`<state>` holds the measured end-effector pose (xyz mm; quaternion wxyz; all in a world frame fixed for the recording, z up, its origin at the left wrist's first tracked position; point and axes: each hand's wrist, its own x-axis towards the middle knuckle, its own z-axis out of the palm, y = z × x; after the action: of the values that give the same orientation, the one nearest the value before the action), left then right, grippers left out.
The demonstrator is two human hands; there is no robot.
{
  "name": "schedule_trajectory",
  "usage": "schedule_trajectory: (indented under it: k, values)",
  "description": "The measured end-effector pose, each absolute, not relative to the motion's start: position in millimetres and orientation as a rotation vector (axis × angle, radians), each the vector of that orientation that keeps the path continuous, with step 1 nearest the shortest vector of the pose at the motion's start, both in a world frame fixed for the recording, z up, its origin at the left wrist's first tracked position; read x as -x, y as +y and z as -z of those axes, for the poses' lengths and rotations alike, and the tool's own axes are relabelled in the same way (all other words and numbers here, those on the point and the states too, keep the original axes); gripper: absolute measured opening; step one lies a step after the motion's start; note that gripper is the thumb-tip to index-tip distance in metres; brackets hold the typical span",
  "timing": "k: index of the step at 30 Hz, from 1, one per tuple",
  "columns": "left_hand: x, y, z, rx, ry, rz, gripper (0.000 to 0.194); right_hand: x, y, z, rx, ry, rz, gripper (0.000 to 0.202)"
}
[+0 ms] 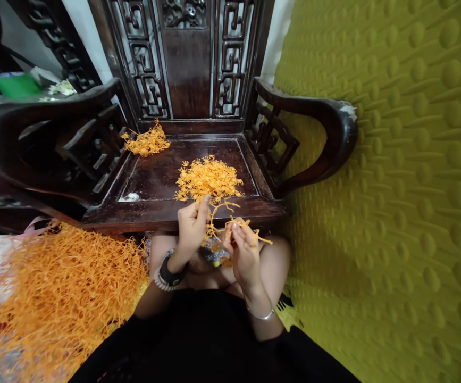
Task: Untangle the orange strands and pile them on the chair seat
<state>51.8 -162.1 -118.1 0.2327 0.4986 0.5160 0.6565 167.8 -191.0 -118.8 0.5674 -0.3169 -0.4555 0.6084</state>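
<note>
From left I see a heap (60, 298) of orange strands on the floor. My left hand (192, 226) and right hand (244, 250) each pinch one branched strand (224, 221) stretched between them, just below the pile (208, 178) on the chair (154, 181)

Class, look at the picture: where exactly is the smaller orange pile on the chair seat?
In the head view, the smaller orange pile lies in the seat's far left corner, by the left armrest, behind the larger pile.
</note>
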Motion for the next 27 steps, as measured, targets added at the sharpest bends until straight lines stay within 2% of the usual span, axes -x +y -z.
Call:
schedule_trajectory:
  k: [3, 7, 12, 14, 17, 19, 22, 25, 27]
  values:
    - [-34, -157, 114, -1.584, 1.511, -2.003, 0.058, -166, -201, 114, 0.714, -1.11, -1.48, 0.041]
    - [-24, -150, 107, -1.973, 1.444, -2.211, 0.055, -161, -211, 110, 0.664, -1.149, -1.58, 0.035]
    - [-14, -122, 98, -2.341, 1.279, -2.097, 0.053, -161, -223, 98, 0.668, -1.02, -1.609, 0.041]
    - [7, -101, 91, -2.293, 1.376, -2.063, 0.056, -170, -234, 94, 0.719, -0.948, -1.556, 0.043]
    - [44, -73, 76, -1.904, 1.661, -2.184, 0.06, -185, -246, 92, 0.749, -0.891, -1.494, 0.042]
    - [57, -64, 65, -1.976, 1.78, -2.012, 0.059, -191, -243, 92, 0.712, -0.871, -1.505, 0.041]
    - [46, -59, 57, -2.295, 1.894, -1.467, 0.044, -193, -224, 90, 0.61, -0.831, -1.554, 0.039]
    - [22, -50, 65, -2.461, 1.942, -0.88, 0.035, -192, -205, 87, 0.559, -0.806, -1.561, 0.033]
    - [12, -41, 79, -2.481, 1.925, -0.641, 0.035, -196, -198, 86, 0.557, -0.817, -1.566, 0.032]
